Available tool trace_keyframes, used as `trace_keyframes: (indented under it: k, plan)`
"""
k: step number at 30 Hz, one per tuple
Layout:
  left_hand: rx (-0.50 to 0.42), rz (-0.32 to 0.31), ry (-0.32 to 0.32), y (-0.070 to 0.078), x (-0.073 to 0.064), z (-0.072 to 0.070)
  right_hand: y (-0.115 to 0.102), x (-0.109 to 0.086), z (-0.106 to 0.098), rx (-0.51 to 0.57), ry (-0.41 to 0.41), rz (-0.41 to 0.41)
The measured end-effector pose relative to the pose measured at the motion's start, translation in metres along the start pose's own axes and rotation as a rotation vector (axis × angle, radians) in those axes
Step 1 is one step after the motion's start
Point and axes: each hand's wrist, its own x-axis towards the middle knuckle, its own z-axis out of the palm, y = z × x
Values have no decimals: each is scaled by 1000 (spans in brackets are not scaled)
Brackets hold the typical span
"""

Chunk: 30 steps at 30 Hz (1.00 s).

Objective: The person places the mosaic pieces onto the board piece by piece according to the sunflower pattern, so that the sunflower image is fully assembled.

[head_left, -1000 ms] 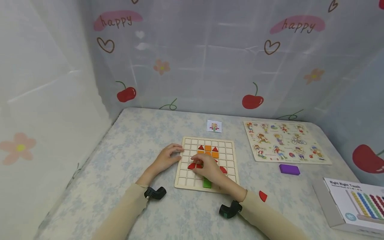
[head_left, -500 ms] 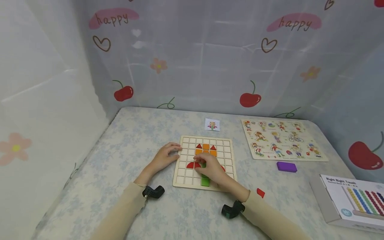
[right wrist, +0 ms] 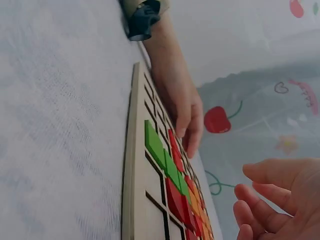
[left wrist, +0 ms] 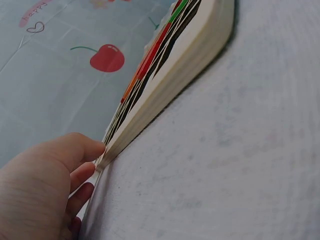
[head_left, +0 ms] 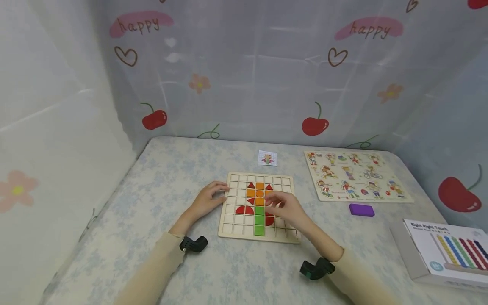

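A square wooden grid board [head_left: 236, 231] lies flat on the table. A column of green squares [head_left: 259, 220], several orange pieces [head_left: 259, 186] and red triangles [head_left: 250, 185] sit in its cells. Red quarter-circle pieces [head_left: 245, 210] form a half circle left of the green column. More red pieces [head_left: 269, 219] lie right of it, partly hidden by my right hand [head_left: 287, 207]. That hand hovers above the board's right half, fingers loosely bent; the right wrist view shows nothing in it. My left hand [head_left: 207, 201] touches the board's left edge with relaxed fingers [left wrist: 90, 149].
A small pattern card [head_left: 267, 158] lies beyond the board. To the right are a wooden picture puzzle [head_left: 347, 178], a purple block [head_left: 361, 210] and a white box [head_left: 438, 250]. A printed curtain [head_left: 236, 72] stands behind the table.
My right hand has moved right from the left red pieces, uncovering the half circle and green column. The loose red piece beside the board is now out of sight near my right forearm. My left hand stays.
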Motion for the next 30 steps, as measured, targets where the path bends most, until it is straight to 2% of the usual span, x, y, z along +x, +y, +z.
trace_keyframes:
  k: [3, 7, 11, 14, 18, 21, 30]
  plan:
    - [2, -2, 0, -1, 0, 0, 7, -19, -24, 0, 34, 57]
    - [10, 3, -3, 0, 0, -1, 21, -48, -49, -100, 104, 90]
    - [4, 12, 2, 1, 0, -2, 34, -76, -68, -192, 153, 121]
    - [-4, 16, -4, 2, -1, -2, 41, -94, -78, -235, 156, 188]
    - [3, 21, -5, 2, -1, -3, 48, -112, -80, -300, 144, 250]
    - [-4, 26, 6, 1, -1, -3, 50, -118, -77, -334, 155, 268]
    - [-5, 26, 2, -4, 1, 0, 45, -127, -67, -323, 227, 322]
